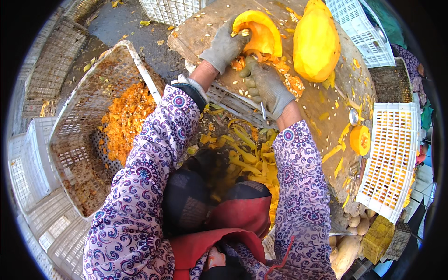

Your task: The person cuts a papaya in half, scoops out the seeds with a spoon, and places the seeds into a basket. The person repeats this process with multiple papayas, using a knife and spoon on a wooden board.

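My left hand (pixel 226 46), in a grey glove, grips a curved, hollowed piece of orange pumpkin (pixel 270 35) by its left side, above a worn board (pixel 224 23). Close below it, my gloved right hand (pixel 269 88) is closed around a tool whose metal handle end (pixel 263 112) sticks out under the fist. The tool's working end is hidden by the hand and the pumpkin. Stringy orange pulp (pixel 294 85) and pale seeds lie around both hands. Just right of them rests a large peeled yellow pumpkin (pixel 317 44).
A dirty crate (pixel 105 70) with pulp and seeds stands on the left. Yellow peelings (pixel 247 154) are heaped below the board. On the right are a cut pumpkin end (pixel 360 140), a round metal object (pixel 353 116) and a white crate (pixel 389 154). Whole pale squashes (pixel 346 254) lie lower right.
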The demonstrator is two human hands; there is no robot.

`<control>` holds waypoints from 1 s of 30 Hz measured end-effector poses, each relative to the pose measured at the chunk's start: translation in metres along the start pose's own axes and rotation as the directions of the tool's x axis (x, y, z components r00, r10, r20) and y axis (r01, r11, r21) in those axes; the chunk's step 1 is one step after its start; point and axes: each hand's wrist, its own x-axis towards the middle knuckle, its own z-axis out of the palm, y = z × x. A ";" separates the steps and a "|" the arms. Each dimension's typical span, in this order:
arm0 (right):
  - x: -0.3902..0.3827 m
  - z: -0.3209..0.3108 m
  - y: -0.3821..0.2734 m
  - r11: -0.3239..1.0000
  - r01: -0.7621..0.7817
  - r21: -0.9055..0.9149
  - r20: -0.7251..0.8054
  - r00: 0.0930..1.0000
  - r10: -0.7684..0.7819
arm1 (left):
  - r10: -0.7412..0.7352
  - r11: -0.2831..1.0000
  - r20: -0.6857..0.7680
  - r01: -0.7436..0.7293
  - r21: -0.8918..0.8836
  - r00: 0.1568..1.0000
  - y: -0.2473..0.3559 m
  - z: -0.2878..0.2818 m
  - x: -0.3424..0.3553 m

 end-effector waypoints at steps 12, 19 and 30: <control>-0.006 -0.010 0.000 0.999 0.025 -0.035 0.050 0.998 -0.023 | -0.054 0.998 -0.082 0.055 0.022 0.995 0.005 0.002 0.002; -0.016 -0.017 0.007 0.997 -0.058 0.057 -0.059 0.996 0.061 | -0.238 0.961 -0.275 0.185 -0.205 0.931 -0.011 -0.002 0.012; -0.023 0.005 -0.015 0.984 0.168 0.066 0.015 0.986 -0.169 | -0.252 0.626 -0.079 0.100 -0.774 0.965 -0.018 -0.004 0.013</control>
